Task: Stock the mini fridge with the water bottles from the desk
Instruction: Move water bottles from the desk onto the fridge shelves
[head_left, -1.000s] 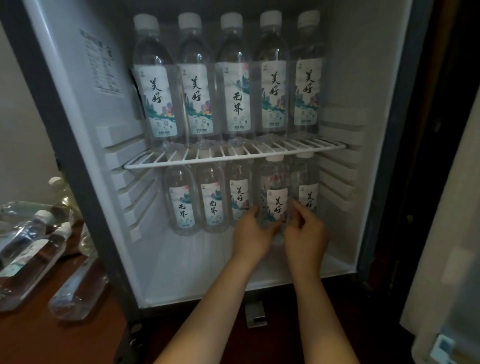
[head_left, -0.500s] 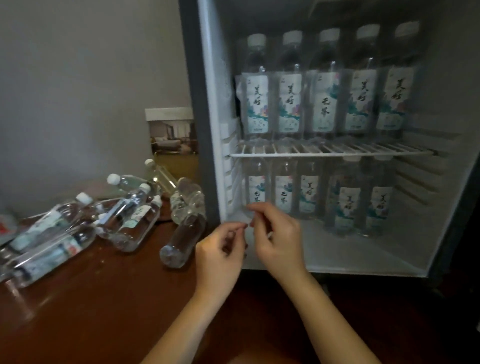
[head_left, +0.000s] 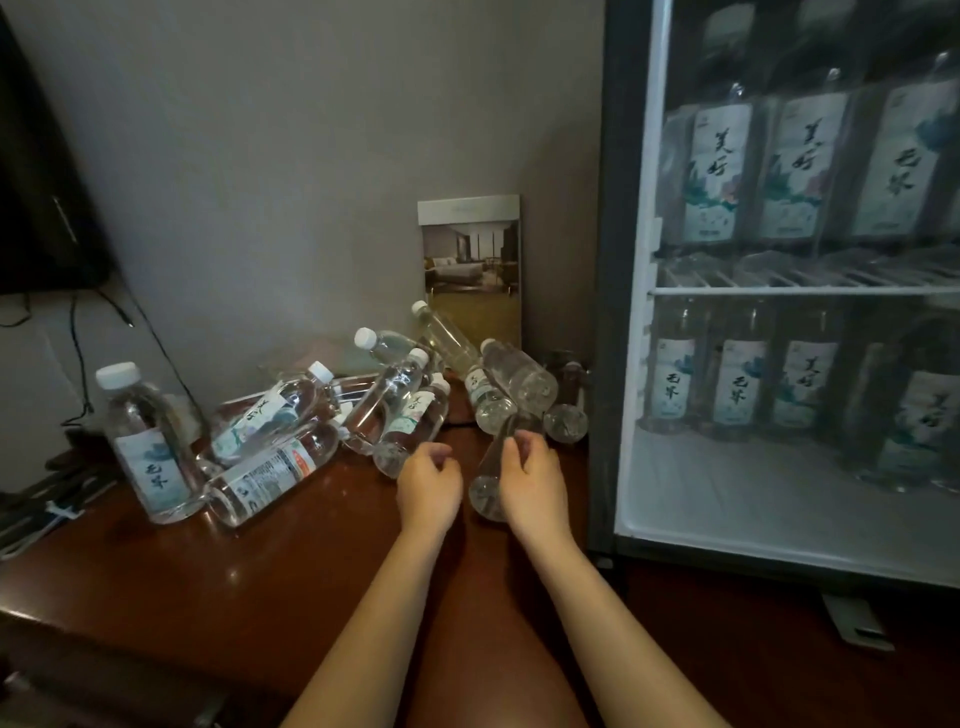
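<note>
Return from mini fridge (head_left: 605, 312) to surface (head_left: 208, 571).
Right grip (head_left: 530, 478) holds a clear bottle (head_left: 488, 483); left grip (head_left: 428, 480) beside it, loosely curled, empty.

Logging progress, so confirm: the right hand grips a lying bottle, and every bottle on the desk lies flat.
Not every one: the head view shows an upright bottle at the left end of the desk. The right hand does grip a lying bottle.

Both bare forearms reached forward side by side, backs of the hands up; the left hand (head_left: 428, 486) hung with fingers loosely curled, holding nothing; the right hand (head_left: 532, 480) curled its fingers (head_left: 525, 445) round a clear plastic water bottle (head_left: 485, 491).
</note>
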